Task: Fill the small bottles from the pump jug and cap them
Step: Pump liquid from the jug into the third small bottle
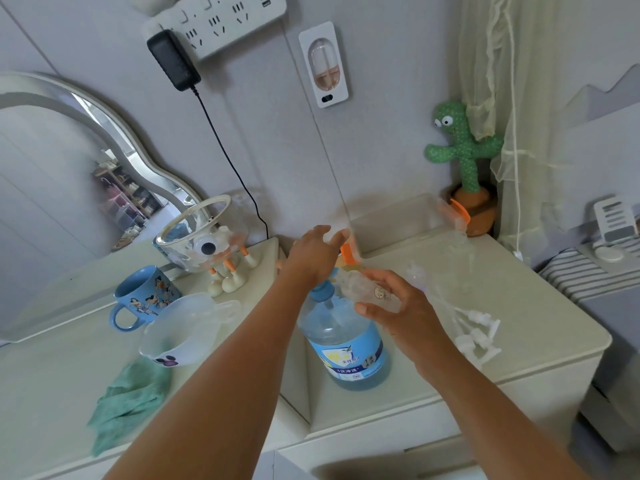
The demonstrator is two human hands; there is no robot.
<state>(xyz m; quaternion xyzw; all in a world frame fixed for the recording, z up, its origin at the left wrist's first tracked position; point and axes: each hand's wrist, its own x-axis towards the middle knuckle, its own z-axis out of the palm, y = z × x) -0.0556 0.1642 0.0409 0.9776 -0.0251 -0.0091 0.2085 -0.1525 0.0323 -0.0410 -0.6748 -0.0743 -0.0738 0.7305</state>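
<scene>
You have one pump jug [343, 344] in front of you, standing on the pale surface [540, 306] with blue liquid in its lower part and its blue pump head under your left wrist. Your right hand [398, 308] is curled around one small clear bottle [369, 293], holding it tilted just above and to the right of the jug's neck; the bottle is blurred and partly covered by your fingers, so its opening and fill level cannot be read. Your left hand [317, 252] is stretched out beyond the pump with fingers loose and grasping nothing, its tips blurred against one clear box [398, 220] with orange clips. To the right of your right hand lie white pump caps [479, 336] with thin tubes; at least two show, but they overlap and the count is unsure. On the left side there is one blue mug [145, 299], one plastic bowl [180, 336] and one green cloth [128, 400].
</scene>
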